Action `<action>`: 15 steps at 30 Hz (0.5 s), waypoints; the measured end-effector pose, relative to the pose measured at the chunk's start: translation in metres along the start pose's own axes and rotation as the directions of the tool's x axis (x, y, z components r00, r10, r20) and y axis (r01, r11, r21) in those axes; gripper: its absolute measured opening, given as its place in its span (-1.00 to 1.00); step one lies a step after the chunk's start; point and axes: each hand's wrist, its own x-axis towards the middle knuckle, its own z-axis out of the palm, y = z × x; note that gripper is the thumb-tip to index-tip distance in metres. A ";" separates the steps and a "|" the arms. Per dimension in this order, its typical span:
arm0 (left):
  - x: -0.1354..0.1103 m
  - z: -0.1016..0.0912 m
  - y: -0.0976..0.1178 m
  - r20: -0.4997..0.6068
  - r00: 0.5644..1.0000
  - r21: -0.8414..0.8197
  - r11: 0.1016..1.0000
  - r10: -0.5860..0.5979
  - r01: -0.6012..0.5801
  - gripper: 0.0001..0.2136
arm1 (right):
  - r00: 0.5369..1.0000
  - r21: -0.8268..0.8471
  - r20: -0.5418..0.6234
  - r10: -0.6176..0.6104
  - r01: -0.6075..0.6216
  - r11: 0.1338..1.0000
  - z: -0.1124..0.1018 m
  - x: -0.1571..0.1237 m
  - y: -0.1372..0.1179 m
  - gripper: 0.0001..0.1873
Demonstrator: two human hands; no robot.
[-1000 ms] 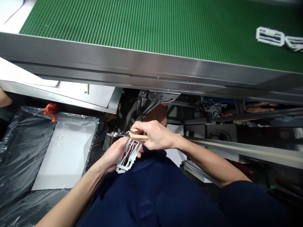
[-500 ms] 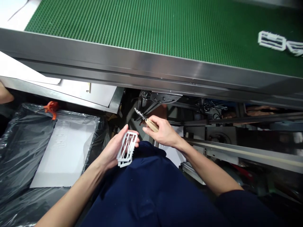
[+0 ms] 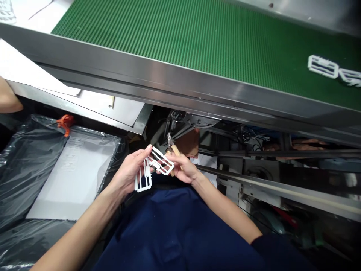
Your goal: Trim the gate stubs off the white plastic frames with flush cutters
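Observation:
My left hand (image 3: 127, 174) pinches a white plastic frame piece (image 3: 141, 180) that hangs down from its fingers. My right hand (image 3: 184, 168) grips small cutting pliers with tan handles (image 3: 171, 146), their metal tip pointing up, and its fingertips also hold a second white frame piece (image 3: 161, 161) that lies between the two hands. Both hands work over my lap in dark blue cloth (image 3: 175, 226), just below the conveyor's steel edge.
A green conveyor belt (image 3: 180, 34) with a steel rim (image 3: 158, 81) runs across the top; white plastic parts (image 3: 324, 67) lie on it at right. A bin lined with black plastic (image 3: 28, 165) holding a white sheet sits left, with an orange clip (image 3: 64, 122). Another person's arm (image 3: 8, 99) shows far left.
The pliers left the white part and swung upright. The stacked white pieces came apart: one stays in my left hand, the other is now pulled out by my right fingers.

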 end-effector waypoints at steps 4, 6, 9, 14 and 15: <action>-0.005 -0.014 0.004 0.009 0.999 -0.103 0.994 -0.043 0.044 -0.84 | 0.985 0.137 0.080 0.153 -0.163 0.977 -0.002 0.007 0.004 -0.72; -0.006 -0.022 0.003 -0.025 0.999 -0.156 0.987 -0.048 0.044 -0.85 | 0.979 0.133 0.084 0.185 -0.195 0.972 0.002 0.011 0.004 -0.74; -0.007 -0.035 -0.004 -0.104 0.995 -0.192 0.981 0.002 -0.022 -0.88 | 0.974 0.122 0.087 0.209 -0.219 0.968 0.008 0.016 0.001 -0.74; -0.008 -0.053 -0.018 -0.284 0.954 -0.245 0.955 0.093 -0.166 -0.84 | 0.965 0.122 0.113 0.238 -0.251 0.960 0.013 0.024 -0.006 -0.73; -0.008 -0.054 -0.019 -0.289 0.953 -0.270 0.948 0.090 -0.171 -0.83 | 0.964 0.125 0.112 0.240 -0.253 0.959 0.015 0.026 -0.005 -0.73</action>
